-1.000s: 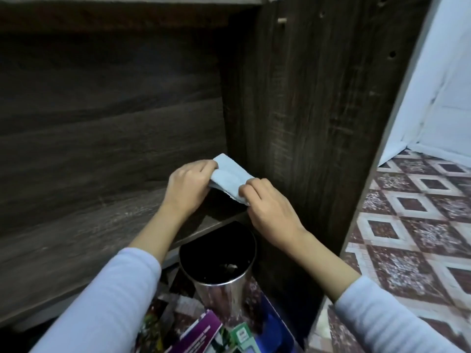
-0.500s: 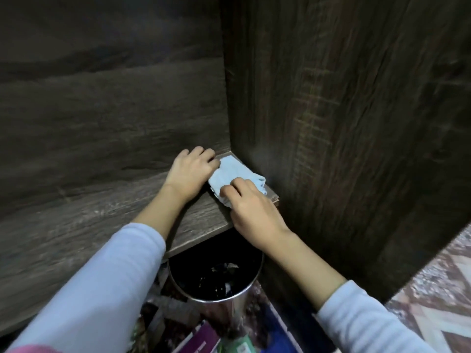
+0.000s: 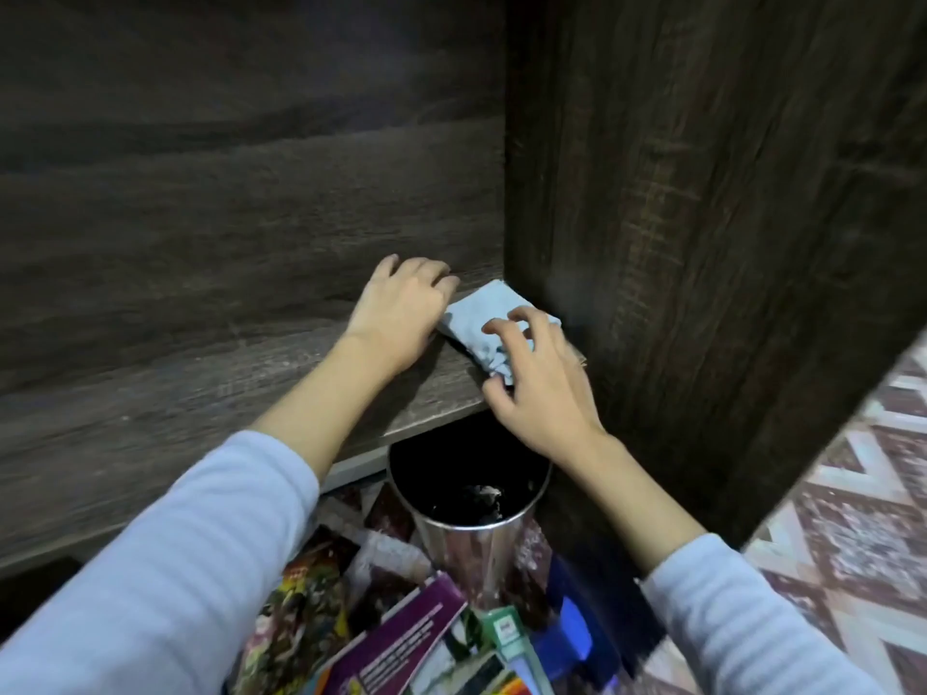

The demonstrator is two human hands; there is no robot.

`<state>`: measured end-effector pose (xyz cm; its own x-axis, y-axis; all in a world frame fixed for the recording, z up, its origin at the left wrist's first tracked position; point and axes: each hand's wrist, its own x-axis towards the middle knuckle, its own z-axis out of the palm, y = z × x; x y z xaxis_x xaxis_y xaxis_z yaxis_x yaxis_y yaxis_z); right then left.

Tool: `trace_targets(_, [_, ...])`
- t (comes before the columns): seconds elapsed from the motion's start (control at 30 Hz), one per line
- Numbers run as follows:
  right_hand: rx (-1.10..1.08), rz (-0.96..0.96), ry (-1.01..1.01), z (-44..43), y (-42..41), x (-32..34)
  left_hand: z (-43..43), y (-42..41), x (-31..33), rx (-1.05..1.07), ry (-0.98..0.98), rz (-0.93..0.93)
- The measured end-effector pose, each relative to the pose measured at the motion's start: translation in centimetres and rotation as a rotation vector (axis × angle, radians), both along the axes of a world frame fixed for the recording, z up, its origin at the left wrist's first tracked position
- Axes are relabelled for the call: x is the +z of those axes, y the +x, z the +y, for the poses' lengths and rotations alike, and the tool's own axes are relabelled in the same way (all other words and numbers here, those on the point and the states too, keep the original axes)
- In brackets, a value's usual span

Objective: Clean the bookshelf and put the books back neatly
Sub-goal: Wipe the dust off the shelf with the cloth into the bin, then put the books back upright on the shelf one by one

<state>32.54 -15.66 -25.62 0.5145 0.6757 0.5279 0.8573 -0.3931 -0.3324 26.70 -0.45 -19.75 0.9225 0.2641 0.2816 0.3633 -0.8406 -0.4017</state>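
The cloth (image 3: 474, 321) lies at the far right corner of the shelf (image 3: 241, 393), against the side panel (image 3: 702, 243). Left hand (image 3: 401, 308) rests relaxed on the board, just left of the cloth. Right hand (image 3: 544, 388) arches over its near edge, fingers spread; whether it actually pinches, can't tell. Bin (image 3: 451, 539) and books (image 3: 391, 639) sit below.

Hidden, dark and cut-off parts.
Curled fingers of the right hand (image 3: 544, 393) covered the near end of the blue cloth (image 3: 476, 318). The metal bin (image 3: 466, 544) held contents too dark to make out, and its base lay hidden behind the books (image 3: 396, 644), whose blurred cover print was unreadable and which the bottom edge cut off.
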Motion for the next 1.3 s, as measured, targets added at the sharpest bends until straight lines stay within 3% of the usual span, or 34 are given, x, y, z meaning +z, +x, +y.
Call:
trace_targets(0.33, [-0.011, 0.022, 0.065, -2.5, -6.7, 3.8, -4.1, -7.8, 3.1, -0.051, -0.086, -0.195])
trace_targets(0.53, [-0.004, 0.091, 0.087, -4.6, -10.0, 1.5, -6.8, -12.6, 0.2, -0.213, -0.128, -0.44])
trace_targets(0.67, [0.023, 0.185, 0.134, -5.3, -11.6, -2.1, -7.8, -15.4, -4.4, -0.173, -0.34, -0.523])
trace_targets(0.8, [0.074, 0.287, 0.053, -6.1, -12.7, -8.1, -8.1, -17.9, -10.7, 0.058, -0.538, -0.424])
trace_targets(1.03, [-0.043, 0.574, -0.369, -6.4, -12.4, -18.8, -5.9, -20.4, -23.4, 0.545, -0.872, -0.133])
trace_targets(1.2, [-0.16, 0.76, -0.61, -5.8, -11.3, -25.3, -4.2, -22.8, -30.5, 0.924, -1.114, -0.098])
trace_targets(1.3, [-0.21, 0.909, -0.645, -5.7, -10.9, -28.1, -3.7, -23.9, -33.2, 1.085, -1.257, -0.085])
